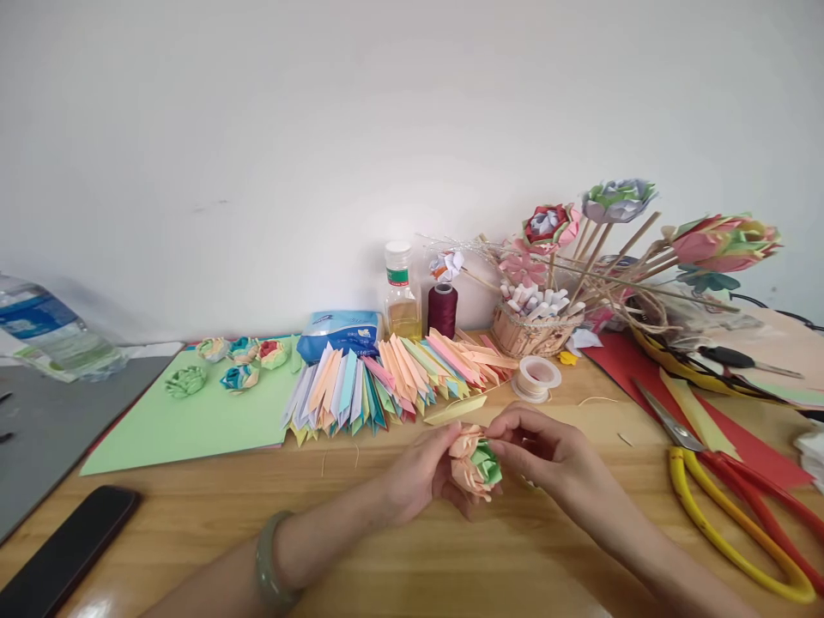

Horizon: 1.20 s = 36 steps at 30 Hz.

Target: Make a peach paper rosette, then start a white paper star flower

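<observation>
A folded paper flower [469,462], peach on the outside and green at its heart, is held up over the wooden table. My left hand [421,472] wraps it from the left, thumb on top and fingers beneath. From the right, my right hand [537,446] pinches the flower's upper edge between thumb and fingertips. The bottom of the flower is hidden by the left fingers. Just behind the hands lies a row of folded paper strips [348,390] in many colours, with one loose yellow strip [457,410] in front. A spool of pale thread [536,379] stands beyond the right hand.
Several small paper flowers [186,382] sit on green paper [173,429] at left, near a black phone [70,549]. Yellow-and-red handled scissors [682,481] lie at right on red paper [766,455]. A basket [537,335], oil bottle [403,300] and maroon thread cone [442,311] line the wall.
</observation>
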### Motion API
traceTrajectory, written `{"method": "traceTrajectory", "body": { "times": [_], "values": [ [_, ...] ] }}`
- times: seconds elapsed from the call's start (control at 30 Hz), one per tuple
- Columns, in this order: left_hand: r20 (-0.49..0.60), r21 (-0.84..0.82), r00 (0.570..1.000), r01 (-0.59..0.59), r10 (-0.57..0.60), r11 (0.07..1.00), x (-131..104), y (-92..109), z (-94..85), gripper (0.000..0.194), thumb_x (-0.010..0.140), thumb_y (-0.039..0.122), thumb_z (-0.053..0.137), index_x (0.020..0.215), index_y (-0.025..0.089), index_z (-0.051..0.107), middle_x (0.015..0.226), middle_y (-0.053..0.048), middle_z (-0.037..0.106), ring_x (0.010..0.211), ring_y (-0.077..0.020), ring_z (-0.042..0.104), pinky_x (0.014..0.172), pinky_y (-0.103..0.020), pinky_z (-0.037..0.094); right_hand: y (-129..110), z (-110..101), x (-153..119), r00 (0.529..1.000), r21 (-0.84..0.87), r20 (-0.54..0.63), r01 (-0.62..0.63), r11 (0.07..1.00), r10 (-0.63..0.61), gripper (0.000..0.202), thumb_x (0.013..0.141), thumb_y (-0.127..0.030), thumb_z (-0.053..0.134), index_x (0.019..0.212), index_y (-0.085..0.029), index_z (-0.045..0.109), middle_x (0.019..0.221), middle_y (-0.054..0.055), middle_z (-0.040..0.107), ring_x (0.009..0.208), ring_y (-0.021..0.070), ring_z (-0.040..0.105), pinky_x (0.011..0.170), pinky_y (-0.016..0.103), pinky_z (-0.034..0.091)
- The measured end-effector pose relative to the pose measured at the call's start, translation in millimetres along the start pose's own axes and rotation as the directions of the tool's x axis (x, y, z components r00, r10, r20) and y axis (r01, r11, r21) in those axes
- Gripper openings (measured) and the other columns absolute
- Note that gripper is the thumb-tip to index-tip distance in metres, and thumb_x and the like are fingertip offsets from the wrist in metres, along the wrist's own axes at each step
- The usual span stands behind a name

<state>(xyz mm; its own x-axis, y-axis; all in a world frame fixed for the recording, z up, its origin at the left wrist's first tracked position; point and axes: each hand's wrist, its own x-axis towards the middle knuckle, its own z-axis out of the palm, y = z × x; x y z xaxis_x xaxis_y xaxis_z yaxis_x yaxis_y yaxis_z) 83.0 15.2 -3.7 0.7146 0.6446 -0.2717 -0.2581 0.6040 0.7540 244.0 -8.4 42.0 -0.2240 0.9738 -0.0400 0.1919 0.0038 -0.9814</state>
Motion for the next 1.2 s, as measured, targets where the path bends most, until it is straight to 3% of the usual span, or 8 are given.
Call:
{"method": "traceTrajectory", "body": {
  "times": [0.07, 0.17, 0.23, 0.5, 0.77, 0.93, 1.07, 1.2],
  "values": [
    [-0.048, 0.052, 0.998, -0.028, 0.031, 0.998, -0.6, 1.8, 1.3, 0.046, 0.078, 0.052, 0.045, 0.1, 0.013, 0.059, 0.069, -0.005, 0.063, 0.062, -0.0141, 0.062, 0.037, -0.014, 0.036, -0.5, -0.2, -1.1, 0.999, 0.09, -0.017, -0.039, 0.995, 0.04, 0.02, 0.075, -0.04, 0.058, 0.078, -0.02, 0.058, 0.069, -0.001, 0.06, 0.06, 0.013, 0.054, 0.055, 0.023, 0.042],
    [-0.087, 0.077, 0.994, -0.059, 0.066, 0.995, -1.5, 5.1, 3.5, 0.049, 0.078, 0.052, 0.046, 0.107, 0.016, 0.058, 0.072, -0.005, 0.061, 0.063, -0.0123, 0.06, 0.036, -0.013, 0.028, -3.6, -1.8, -6.6, 0.971, 0.063, -0.238, 0.016, 0.998, 0.0, 0.017, 0.075, -0.039, 0.058, 0.074, -0.022, 0.058, 0.067, -0.002, 0.057, 0.059, 0.0117, 0.05, 0.052, 0.021, 0.039],
    [-0.109, 0.066, 0.989, -0.098, 0.105, 0.993, -1.8, 6.8, 4.1, 0.05, 0.077, 0.052, 0.046, 0.111, 0.017, 0.056, 0.075, -0.005, 0.06, 0.061, -0.0106, 0.057, 0.038, -0.014, 0.03, -6.9, -2.0, -10.4, 0.953, -0.002, -0.302, 0.036, 0.999, -0.035, 0.02, 0.074, -0.039, 0.057, 0.066, -0.021, 0.057, 0.061, -0.003, 0.052, 0.054, 0.0109, 0.045, 0.048, 0.021, 0.035],
    [-0.09, 0.23, 0.94, -0.302, 0.329, 0.925, -6.5, 5.4, 1.0, 0.046, 0.082, 0.047, 0.044, 0.123, 0.024, 0.045, 0.082, -0.003, 0.055, 0.068, -0.0115, 0.05, 0.058, -0.022, 0.044, -10.3, 3.2, -4.9, 0.992, -0.071, -0.095, -0.09, 0.993, 0.083, 0.025, 0.072, -0.043, 0.057, 0.063, -0.02, 0.06, 0.059, -0.002, 0.055, 0.051, 0.011, 0.044, 0.047, 0.022, 0.034],
    [-0.051, 0.552, 0.89, -0.354, 0.454, 0.755, -12.0, 10.3, 3.3, 0.045, 0.085, 0.041, 0.042, 0.126, 0.024, 0.04, 0.122, -0.007, 0.048, 0.109, -0.0207, 0.045, 0.095, -0.034, 0.035, -3.3, 2.5, -1.7, 0.98, -0.098, -0.11, -0.176, 0.98, 0.165, 0.027, 0.071, -0.044, 0.057, 0.066, -0.018, 0.062, 0.052, -0.003, 0.052, 0.045, 0.0091, 0.04, 0.042, 0.021, 0.03],
    [-0.022, 0.551, 0.897, -0.358, 0.442, 0.754, -12.4, 9.8, 7.2, 0.046, 0.084, 0.04, 0.044, 0.126, 0.022, 0.039, 0.119, -0.008, 0.05, 0.106, -0.0207, 0.048, 0.091, -0.034, 0.039, 7.3, 5.6, -4.1, 0.983, -0.391, -0.163, 0.01, 0.92, -0.08, 0.02, 0.075, -0.031, 0.049, 0.064, -0.018, 0.059, 0.056, -0.001, 0.055, 0.051, 0.0116, 0.047, 0.047, 0.022, 0.037],
    [-0.038, 0.507, 0.905, -0.348, 0.423, 0.789, -11.0, 6.0, 7.1, 0.045, 0.084, 0.039, 0.045, 0.125, 0.021, 0.038, 0.114, -0.009, 0.051, 0.1, -0.0189, 0.051, 0.085, -0.031, 0.042, 14.2, 8.3, -6.3, 0.912, -0.684, -0.18, 0.153, 0.713, -0.369, 0.016, 0.076, -0.023, 0.047, 0.067, -0.018, 0.059, 0.052, -0.002, 0.051, 0.045, 0.0104, 0.044, 0.045, 0.022, 0.036],
    [-0.05, 0.472, 0.901, -0.359, 0.431, 0.806, -9.2, 4.0, 5.0, 0.043, 0.084, 0.037, 0.045, 0.123, 0.021, 0.038, 0.112, -0.008, 0.052, 0.099, -0.0176, 0.051, 0.084, -0.029, 0.042, 14.1, 8.8, -6.2, 0.86, -0.759, -0.143, 0.223, 0.612, -0.49, 0.014, 0.077, -0.02, 0.046, 0.068, -0.018, 0.057, 0.054, -0.003, 0.05, 0.043, 0.0089, 0.044, 0.044, 0.021, 0.037]
  ]
}}
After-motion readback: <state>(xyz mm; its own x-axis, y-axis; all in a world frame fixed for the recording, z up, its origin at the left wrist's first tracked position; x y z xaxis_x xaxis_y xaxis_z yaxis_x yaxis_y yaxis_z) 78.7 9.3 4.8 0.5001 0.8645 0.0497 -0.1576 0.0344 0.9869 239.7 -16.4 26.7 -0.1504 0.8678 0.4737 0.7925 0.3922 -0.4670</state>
